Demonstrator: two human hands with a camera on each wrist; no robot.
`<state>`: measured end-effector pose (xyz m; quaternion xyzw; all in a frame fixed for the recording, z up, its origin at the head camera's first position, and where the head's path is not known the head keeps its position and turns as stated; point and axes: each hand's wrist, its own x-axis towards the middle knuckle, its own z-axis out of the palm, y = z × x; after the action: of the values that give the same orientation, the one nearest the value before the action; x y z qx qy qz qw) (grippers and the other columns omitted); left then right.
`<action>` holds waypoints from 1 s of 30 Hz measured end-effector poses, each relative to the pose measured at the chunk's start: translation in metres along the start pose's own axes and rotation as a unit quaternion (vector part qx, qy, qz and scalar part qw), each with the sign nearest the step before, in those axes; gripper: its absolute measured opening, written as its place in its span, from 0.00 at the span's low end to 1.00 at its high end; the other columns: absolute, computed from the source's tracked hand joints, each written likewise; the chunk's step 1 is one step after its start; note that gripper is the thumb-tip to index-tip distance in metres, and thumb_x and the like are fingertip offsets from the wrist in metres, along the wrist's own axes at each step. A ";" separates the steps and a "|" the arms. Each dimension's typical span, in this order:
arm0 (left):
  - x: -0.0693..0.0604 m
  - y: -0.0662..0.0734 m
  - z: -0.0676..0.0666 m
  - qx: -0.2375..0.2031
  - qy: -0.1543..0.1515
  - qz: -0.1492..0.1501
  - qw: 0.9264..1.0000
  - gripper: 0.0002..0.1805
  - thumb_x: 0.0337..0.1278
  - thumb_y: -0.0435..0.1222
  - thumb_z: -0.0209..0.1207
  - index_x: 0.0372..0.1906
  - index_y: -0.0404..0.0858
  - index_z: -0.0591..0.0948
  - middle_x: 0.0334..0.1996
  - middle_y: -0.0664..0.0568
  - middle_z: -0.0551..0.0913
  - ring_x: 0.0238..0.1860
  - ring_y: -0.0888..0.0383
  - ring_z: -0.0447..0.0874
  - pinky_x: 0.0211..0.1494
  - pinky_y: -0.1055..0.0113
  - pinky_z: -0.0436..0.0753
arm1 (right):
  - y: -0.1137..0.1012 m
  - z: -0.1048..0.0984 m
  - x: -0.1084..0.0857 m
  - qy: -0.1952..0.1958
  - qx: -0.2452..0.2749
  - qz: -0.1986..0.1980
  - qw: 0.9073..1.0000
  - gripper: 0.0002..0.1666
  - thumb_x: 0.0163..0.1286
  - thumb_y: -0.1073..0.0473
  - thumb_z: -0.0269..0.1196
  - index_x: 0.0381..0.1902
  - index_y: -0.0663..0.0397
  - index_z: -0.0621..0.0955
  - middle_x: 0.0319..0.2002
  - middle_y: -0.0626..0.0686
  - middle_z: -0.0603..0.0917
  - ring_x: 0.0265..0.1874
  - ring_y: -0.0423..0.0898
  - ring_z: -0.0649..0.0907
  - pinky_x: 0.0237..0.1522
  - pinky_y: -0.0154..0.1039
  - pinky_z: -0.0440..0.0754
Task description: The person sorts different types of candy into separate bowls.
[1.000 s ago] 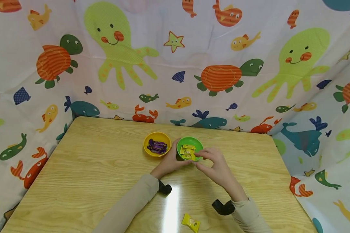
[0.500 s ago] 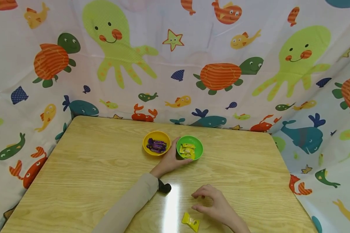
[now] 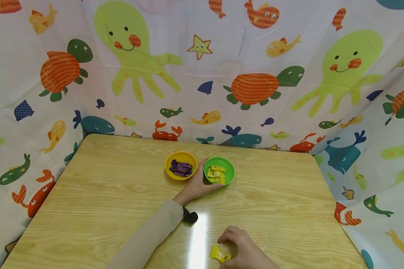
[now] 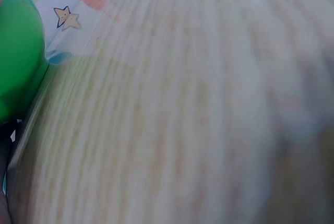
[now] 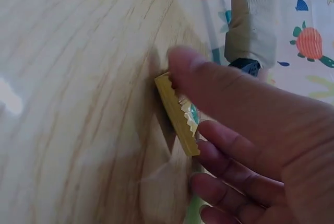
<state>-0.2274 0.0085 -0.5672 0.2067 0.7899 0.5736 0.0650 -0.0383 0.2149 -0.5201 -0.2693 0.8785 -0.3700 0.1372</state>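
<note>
My left hand [image 3: 196, 185] holds the green bowl [image 3: 229, 172] from its near left side, thumb along the front and fingers along the left. Several yellow-wrapped candies [image 3: 217, 173] lie inside that bowl. In the left wrist view only the green bowl's wall [image 4: 20, 51] shows at the left edge. Near the front of the table, my right hand [image 3: 244, 250] is around a single yellow-wrapped candy [image 3: 219, 254], thumb and fingers spread to either side. In the right wrist view the thumb overlaps one end of the candy [image 5: 177, 117]; firm contact is unclear.
A yellow bowl [image 3: 168, 172] with several purple-wrapped candies [image 3: 181, 169] stands just left of my left hand. The wooden table [image 3: 121, 179] meets a sea-animal curtain [image 3: 195, 71] at its back and sides. A bright reflection crosses the front of the table.
My right hand has left the green bowl, come back toward the front of the table and lowered around the single yellow candy. The left hand stays at the green bowl.
</note>
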 end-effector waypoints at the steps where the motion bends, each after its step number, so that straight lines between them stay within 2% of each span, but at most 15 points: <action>1: 0.000 0.000 0.000 0.000 0.000 -0.001 1.000 0.64 0.46 0.60 0.71 0.79 0.40 0.46 0.75 0.46 0.57 0.74 0.51 0.57 0.75 0.48 0.58 | 0.000 0.000 0.000 -0.001 0.001 0.001 1.000 0.26 0.48 0.46 0.80 0.45 0.41 0.83 0.44 0.36 0.78 0.44 0.37 0.73 0.45 0.36 0.73; 7: 0.000 0.001 0.000 -0.002 -0.002 -0.003 1.000 0.64 0.46 0.60 0.71 0.79 0.41 0.46 0.75 0.47 0.56 0.74 0.51 0.56 0.75 0.49 0.57 | 0.000 0.000 0.001 0.000 0.001 -0.013 1.000 0.23 0.49 0.51 0.79 0.43 0.41 0.83 0.43 0.36 0.78 0.43 0.35 0.73 0.44 0.36 0.73; 16: 0.000 0.002 0.000 -0.005 -0.003 -0.007 1.000 0.64 0.46 0.60 0.71 0.79 0.42 0.46 0.76 0.47 0.56 0.74 0.52 0.56 0.75 0.49 0.57 | 0.004 0.003 -0.001 0.017 -0.003 -0.071 0.997 0.18 0.50 0.58 0.78 0.37 0.39 0.83 0.40 0.36 0.78 0.42 0.34 0.73 0.43 0.34 0.71; 23: 0.000 0.001 0.000 -0.006 -0.001 -0.004 1.000 0.63 0.47 0.59 0.72 0.79 0.41 0.46 0.76 0.47 0.56 0.74 0.52 0.56 0.75 0.50 0.57 | 0.008 0.007 0.001 0.027 -0.017 -0.108 0.994 0.18 0.50 0.60 0.77 0.37 0.39 0.82 0.41 0.37 0.78 0.42 0.34 0.73 0.43 0.33 0.72; 30: -0.001 -0.001 0.000 -0.007 -0.002 -0.004 1.000 0.63 0.47 0.58 0.72 0.79 0.42 0.46 0.76 0.48 0.56 0.74 0.52 0.56 0.75 0.49 0.57 | 0.006 0.006 0.003 0.049 -0.039 -0.110 0.992 0.19 0.50 0.59 0.78 0.37 0.37 0.82 0.42 0.35 0.78 0.43 0.34 0.74 0.45 0.34 0.74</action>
<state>-0.2265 0.0080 -0.5682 0.2045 0.7864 0.5787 0.0701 -0.0402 0.2133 -0.5281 -0.3511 0.8629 -0.3609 0.0424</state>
